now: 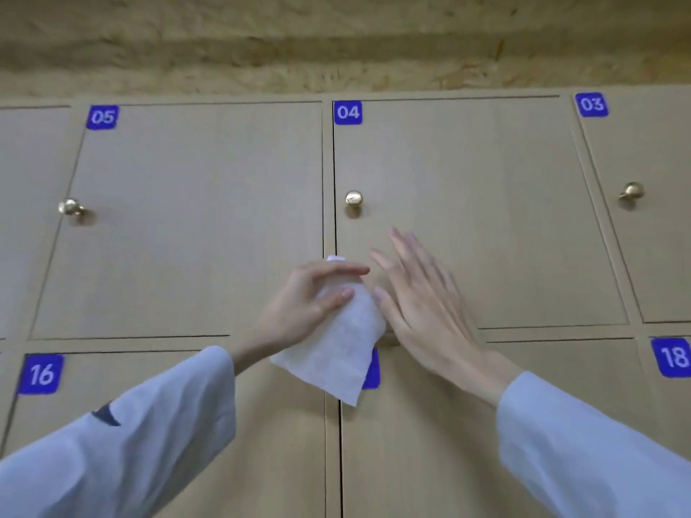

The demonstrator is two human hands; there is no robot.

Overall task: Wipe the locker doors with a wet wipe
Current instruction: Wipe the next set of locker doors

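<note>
A white wet wipe (338, 349) hangs from my left hand (306, 304), which pinches its upper part between thumb and fingers. The wipe dangles in front of the seam between the light wooden locker doors 05 (187, 218) and 04 (486, 203). My right hand (422, 297) is held flat with straight fingers, just right of the wipe, over the lower left of door 04. Whether its fingers touch the wipe or the door is unclear. The wipe partly covers a blue number label on the door below.
Round brass knobs stick out from door 04 (353, 199), door 05 (70, 207) and door 03 (632, 191). Lower doors 16 (112, 375) and 18 (671, 401) sit beneath. A rough stone-like wall (336, 43) runs above the lockers.
</note>
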